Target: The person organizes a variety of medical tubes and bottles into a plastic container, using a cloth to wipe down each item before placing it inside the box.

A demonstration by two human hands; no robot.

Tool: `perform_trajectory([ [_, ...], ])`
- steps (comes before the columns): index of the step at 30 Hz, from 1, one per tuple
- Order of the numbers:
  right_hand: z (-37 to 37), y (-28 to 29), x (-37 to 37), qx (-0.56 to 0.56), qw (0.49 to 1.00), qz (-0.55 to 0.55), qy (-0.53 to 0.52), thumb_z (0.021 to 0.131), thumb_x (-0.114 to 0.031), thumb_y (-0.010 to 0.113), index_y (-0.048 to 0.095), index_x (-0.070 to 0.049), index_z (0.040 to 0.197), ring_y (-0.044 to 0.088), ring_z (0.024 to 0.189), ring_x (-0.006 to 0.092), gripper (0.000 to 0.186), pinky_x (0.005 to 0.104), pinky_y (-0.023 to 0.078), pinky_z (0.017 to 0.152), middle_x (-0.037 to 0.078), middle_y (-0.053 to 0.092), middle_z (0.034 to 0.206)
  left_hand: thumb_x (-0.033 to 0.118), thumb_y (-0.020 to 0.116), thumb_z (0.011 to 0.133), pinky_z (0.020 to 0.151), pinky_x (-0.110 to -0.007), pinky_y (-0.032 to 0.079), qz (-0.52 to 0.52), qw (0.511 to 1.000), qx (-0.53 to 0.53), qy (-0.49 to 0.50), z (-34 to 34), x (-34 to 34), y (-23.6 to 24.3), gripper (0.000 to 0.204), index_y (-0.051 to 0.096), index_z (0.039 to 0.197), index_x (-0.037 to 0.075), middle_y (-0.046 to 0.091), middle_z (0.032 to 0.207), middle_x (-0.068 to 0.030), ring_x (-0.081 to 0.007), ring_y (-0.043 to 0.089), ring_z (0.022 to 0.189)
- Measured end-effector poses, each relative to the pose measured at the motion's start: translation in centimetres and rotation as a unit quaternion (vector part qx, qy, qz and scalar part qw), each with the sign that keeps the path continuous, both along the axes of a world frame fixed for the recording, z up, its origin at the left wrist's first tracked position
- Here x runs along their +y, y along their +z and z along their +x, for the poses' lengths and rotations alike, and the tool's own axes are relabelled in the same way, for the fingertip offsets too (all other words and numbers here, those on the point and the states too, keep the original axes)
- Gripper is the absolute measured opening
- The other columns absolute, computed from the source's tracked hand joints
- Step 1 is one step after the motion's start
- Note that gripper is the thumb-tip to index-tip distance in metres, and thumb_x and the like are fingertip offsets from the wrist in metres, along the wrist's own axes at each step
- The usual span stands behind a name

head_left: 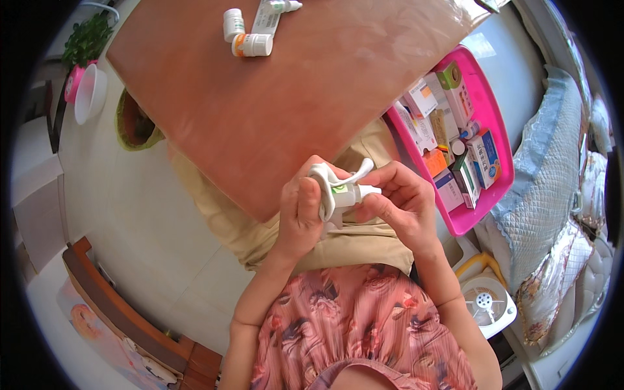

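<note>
Above my lap, my left hand [300,205] is closed around a white cloth [323,174] and a small dropper bottle [344,197]. The bottle is white with some green on its label and lies on its side, its narrow white tip pointing right. Part of the cloth sticks up over the bottle toward my right hand [406,205]. The fingers of that hand are bent and pinch about the bottle's tip. Whether the tip is a cap or a bare nozzle I cannot tell.
On the brown table [260,123] ahead lie two white bottles, an orange-labelled one [252,45] and a plain one [233,25], beside a tube-like bottle [284,6]. A pink tray [504,162] at the right holds several medicine boxes. A white fan [484,302] stands below it.
</note>
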State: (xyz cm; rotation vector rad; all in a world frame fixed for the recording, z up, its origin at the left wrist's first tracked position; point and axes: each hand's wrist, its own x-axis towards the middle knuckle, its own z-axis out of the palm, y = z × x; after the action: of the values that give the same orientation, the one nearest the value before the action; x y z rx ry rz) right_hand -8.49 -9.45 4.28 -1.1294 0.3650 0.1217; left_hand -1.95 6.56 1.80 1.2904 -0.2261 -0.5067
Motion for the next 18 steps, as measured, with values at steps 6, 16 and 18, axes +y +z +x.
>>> perform_trajectory([
  [6,-0.2,-0.8,-0.6,0.039,0.997,0.065,0.014,0.093,-0.005,0.063,0.058,0.006,0.105,0.067,0.075,0.0151,0.017,0.0277,0.057,0.068,0.013,0.069,0.089,0.048,0.037,0.104,0.054,-0.023,0.04,0.086,0.996,-0.033,-0.007,0.7,0.4,0.2,0.057,0.063,0.086,0.001,0.062,0.069,-0.0006,-0.0061,0.053,0.062],
  [16,0.3,0.2,1.6,-0.022,0.984,-0.171,-0.031,0.091,-0.006,0.066,0.057,0.006,0.107,0.069,0.078,0.0157,0.021,0.0288,0.059,0.064,0.012,0.068,0.091,0.037,0.059,0.097,0.061,-0.023,0.044,0.024,0.998,-0.023,0.046,0.2,0.1,0.2,0.036,0.057,0.101,0.002,0.062,0.08,-0.0014,-0.0056,0.055,0.071],
  [18,0.4,0.2,1.6,0.001,0.986,-0.163,-0.027,0.088,-0.004,0.069,0.057,0.005,0.107,0.07,0.078,0.0169,0.024,0.0275,0.058,0.064,0.012,0.068,0.091,0.034,0.056,0.098,0.057,-0.023,0.041,0.038,0.998,0.011,0.058,0.3,0.2,0.1,0.031,0.058,0.099,0.002,0.058,0.075,0.0008,-0.0046,0.049,0.067],
])
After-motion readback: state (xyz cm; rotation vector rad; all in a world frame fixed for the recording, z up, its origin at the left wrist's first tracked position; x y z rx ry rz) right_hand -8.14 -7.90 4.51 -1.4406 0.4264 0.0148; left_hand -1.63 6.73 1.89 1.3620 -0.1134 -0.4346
